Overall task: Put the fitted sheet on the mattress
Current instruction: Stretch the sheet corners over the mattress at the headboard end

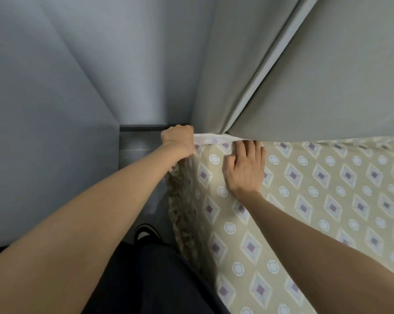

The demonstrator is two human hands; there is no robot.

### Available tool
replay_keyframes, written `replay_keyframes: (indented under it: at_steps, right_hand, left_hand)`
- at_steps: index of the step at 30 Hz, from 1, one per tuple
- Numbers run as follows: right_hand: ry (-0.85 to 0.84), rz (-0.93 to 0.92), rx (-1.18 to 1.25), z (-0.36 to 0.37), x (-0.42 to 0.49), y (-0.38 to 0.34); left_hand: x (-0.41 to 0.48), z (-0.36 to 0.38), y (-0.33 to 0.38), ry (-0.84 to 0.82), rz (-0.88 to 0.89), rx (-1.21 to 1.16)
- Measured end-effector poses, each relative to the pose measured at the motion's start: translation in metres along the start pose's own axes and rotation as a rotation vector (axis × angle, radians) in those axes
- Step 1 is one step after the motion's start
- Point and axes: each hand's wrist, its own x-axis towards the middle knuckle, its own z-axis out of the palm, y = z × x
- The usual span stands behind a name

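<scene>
Where the mattress meets the far wall, both hands work at its far left corner. The left hand is curled into a fist at the corner's outer edge, fingers closed on the sheet; a white fold of fabric shows just right of the knuckles. The fingertips are hidden, so the exact grip cannot be told. The right hand lies palm down on the top surface, just right of the corner, fingers spread and pointing far, pressed flat on the sheet.

The sheet is beige with purple diamonds and white rings. It covers the mattress top from the near right to the far edge. At the far edge it runs under the hem of a grey curtain. Along the left side of the mattress, the sheet edge stands above a brown patterned side panel, which is exposed from the corner toward the near end.

The curtain hangs in two panels over the far side of the bed, with a seam running diagonally between them. A grey wall stands to the left. Between wall and mattress lies a narrow strip of dark floor. At near centre, a dark trouser leg and a black-and-white shoe occupy that strip.
</scene>
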Motion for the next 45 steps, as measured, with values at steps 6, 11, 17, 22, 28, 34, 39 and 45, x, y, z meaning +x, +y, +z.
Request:
replay_keyframes:
  at_steps: [6, 11, 17, 22, 28, 34, 39, 45]
  right_hand:
    - [0.000, -0.122, 0.021, 0.002, 0.003, 0.003]
    - [0.020, -0.213, 0.112, 0.000, 0.017, 0.019]
    - [0.023, -0.287, 0.090, -0.002, 0.021, 0.031]
    - [-0.118, -0.306, 0.027, 0.006, 0.031, 0.035]
    - [-0.111, -0.378, 0.102, 0.002, 0.024, 0.046]
    - [-0.108, -0.482, 0.107, -0.003, 0.016, 0.050]
    - [-0.194, -0.449, 0.041, -0.002, 0.031, 0.045]
    - [-0.238, -0.386, -0.058, 0.003, 0.044, 0.031]
  left_hand:
    - [0.001, -0.002, -0.002, -0.151, 0.056, -0.328]
    - [0.004, 0.017, 0.014, -0.027, 0.008, -0.501]
    - [0.008, 0.029, 0.030, 0.033, -0.179, -0.540]
    - [0.018, 0.043, 0.037, 0.019, -0.353, -0.731]
    - [0.012, 0.042, 0.048, 0.060, -0.419, -0.783]
    - [0.013, 0.050, 0.050, 0.105, -0.434, -0.795]
    - [0.025, 0.053, 0.049, 0.009, -0.486, -0.882]
    - [0.056, 0.074, 0.043, -0.174, -0.471, -0.973]
